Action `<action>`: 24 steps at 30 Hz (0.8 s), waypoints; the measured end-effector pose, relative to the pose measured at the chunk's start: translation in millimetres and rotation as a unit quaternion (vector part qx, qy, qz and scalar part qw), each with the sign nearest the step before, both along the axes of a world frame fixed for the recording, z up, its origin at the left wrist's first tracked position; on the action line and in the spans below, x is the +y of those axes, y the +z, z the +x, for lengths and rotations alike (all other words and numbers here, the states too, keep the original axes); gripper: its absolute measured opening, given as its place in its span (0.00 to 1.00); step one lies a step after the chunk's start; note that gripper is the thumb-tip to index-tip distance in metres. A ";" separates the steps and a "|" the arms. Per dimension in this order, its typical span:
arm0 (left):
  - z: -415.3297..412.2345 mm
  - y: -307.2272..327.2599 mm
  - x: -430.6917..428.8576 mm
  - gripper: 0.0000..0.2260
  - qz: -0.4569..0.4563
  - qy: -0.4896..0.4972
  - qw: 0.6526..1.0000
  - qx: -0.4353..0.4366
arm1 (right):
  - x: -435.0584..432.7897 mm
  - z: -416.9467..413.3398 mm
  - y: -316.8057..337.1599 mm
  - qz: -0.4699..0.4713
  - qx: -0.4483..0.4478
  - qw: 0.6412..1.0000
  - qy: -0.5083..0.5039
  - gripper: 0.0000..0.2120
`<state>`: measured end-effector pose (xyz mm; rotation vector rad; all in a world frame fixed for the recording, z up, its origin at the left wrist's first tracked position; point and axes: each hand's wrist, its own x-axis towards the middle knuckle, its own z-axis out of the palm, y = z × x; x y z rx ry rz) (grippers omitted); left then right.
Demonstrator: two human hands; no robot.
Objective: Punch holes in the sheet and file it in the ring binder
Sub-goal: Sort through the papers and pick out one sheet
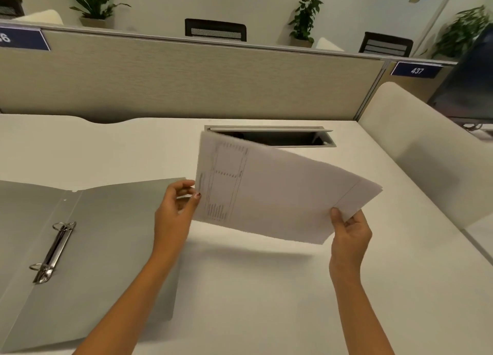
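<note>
Grey ring binder (106,248) lies open flat on the white counter (253,301), left side of the head view. Its two metal rings (52,249) look closed, nothing on them. Sheet (272,192) is held in the air over the counter, right of the binder, tilted, printed table on its left part; looks like more than one page, edges fanned at the right corner. Left hand (174,210) pinches the sheet's left edge, thumb on top. Right hand (349,234) grips the lower right edge, thumb on the face. Open cable hatch (269,136) sits in the counter behind the sheet. Fabric divider (186,80) runs along the back.
</note>
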<state>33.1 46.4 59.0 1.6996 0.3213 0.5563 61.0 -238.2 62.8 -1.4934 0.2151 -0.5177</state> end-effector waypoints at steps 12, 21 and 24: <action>-1.0 -13.5 -30.5 0.06 -0.045 -0.014 0.999 0.009 | -5.8 -9.5 -25.7 -0.040 0.030 0.999 0.019 0.16; -2.8 -12.8 -40.6 0.08 -0.055 0.006 0.998 -0.014 | -9.5 -13.8 -26.0 -0.033 0.042 0.998 0.019 0.14; -6.4 -14.6 -41.0 0.06 -0.056 0.001 0.998 -0.017 | -9.8 -16.4 -32.0 -0.039 0.057 0.997 0.024 0.14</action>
